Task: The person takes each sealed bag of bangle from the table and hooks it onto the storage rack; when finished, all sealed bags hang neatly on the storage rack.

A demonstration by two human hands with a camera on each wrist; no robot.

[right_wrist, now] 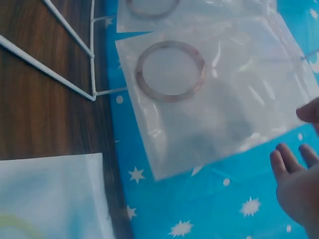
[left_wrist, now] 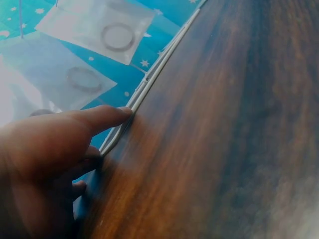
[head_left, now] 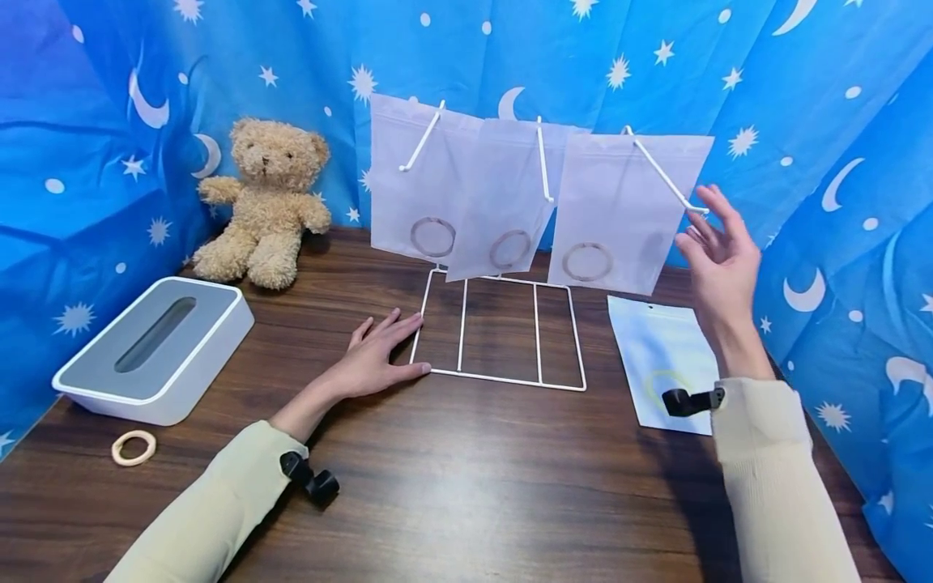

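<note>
A white wire rack (head_left: 500, 380) stands on the table, its hooks (head_left: 662, 172) carrying three translucent bags. Each bag holds a brownish ring, such as the bangle (right_wrist: 171, 71) in the rightmost bag (head_left: 627, 219). My left hand (head_left: 375, 356) lies spread at the rack base's left front corner, its thumb (left_wrist: 112, 117) touching the wire. Up at the tip of the right hook is my right hand (head_left: 725, 267), thumb and fingers apart; whether a fingertip touches the hook cannot be told. Below it a flat bag (head_left: 641, 389) with a yellowish ring lies on the table.
To the left a teddy bear (head_left: 270, 202) sits against the blue curtain (head_left: 423, 48). In front of it stands a grey-and-white tissue box (head_left: 153, 348), with a cream ring (head_left: 134, 448) beside it on the dark wood table (head_left: 466, 486).
</note>
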